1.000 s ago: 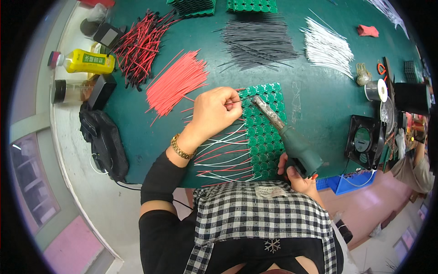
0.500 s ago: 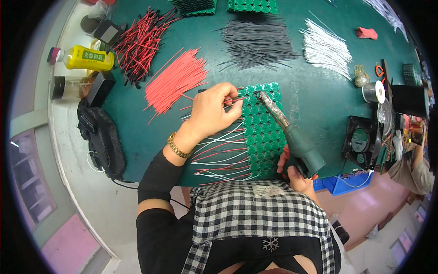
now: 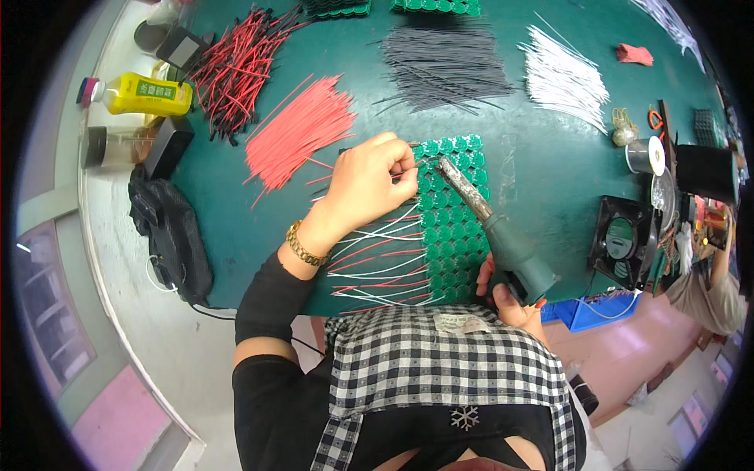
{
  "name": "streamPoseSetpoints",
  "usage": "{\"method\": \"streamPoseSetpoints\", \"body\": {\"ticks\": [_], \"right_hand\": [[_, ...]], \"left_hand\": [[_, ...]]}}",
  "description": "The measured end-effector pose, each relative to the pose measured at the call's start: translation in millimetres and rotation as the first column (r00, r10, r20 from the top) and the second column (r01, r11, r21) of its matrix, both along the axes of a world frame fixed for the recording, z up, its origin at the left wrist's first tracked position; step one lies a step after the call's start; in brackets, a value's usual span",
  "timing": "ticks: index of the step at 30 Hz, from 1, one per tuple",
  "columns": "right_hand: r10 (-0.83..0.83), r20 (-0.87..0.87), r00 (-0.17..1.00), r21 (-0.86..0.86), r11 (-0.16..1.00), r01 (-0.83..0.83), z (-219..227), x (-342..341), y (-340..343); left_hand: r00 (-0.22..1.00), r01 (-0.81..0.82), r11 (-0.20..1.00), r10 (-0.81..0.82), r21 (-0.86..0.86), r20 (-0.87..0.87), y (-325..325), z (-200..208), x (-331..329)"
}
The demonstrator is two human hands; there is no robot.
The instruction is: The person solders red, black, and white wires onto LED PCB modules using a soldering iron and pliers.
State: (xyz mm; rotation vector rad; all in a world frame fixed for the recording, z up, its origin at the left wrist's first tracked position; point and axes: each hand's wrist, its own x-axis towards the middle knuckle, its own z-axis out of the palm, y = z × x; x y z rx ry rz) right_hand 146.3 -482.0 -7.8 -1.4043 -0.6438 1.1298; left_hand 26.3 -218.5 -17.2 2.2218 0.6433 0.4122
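Observation:
My left hand is pinched at the upper left edge of a panel of round green circuit boards. A thin wire, seemingly red, sticks out from its fingertips over the panel; most of it is hidden by the hand. My right hand grips a green-bodied soldering iron by its handle. The iron's stained metal tip lies over the panel's upper rows, close to the end of the pinched wire; whether they touch I cannot tell. Below my left hand, red and white wires run leftward from the panel's left edge.
Bundles of red wires, black wires and white wires lie beyond my hands. Black-ended red leads and a yellow bottle are at left. A solder spool and black fan stand at right.
The iron's tip has shifted slightly left, toward my left fingertips. My left hand stays almost in place with its pinch held. The whole view has moved a little.

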Motion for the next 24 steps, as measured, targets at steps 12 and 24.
{"method": "streamPoseSetpoints", "body": {"ticks": [12,24], "right_hand": [[-0.005,0.033,0.999,-0.086,0.996,0.008,0.8,-1.3,2.2],[-0.073,-0.074,0.995,0.041,0.996,0.076,-5.2,-5.7,-3.2]], "left_hand": [[0.999,-0.014,1.000,0.013,-0.020,-0.036,2.0,1.7,4.1],[1.000,-0.018,1.000,0.018,-0.011,-0.019,2.6,-0.2,4.4]]}}
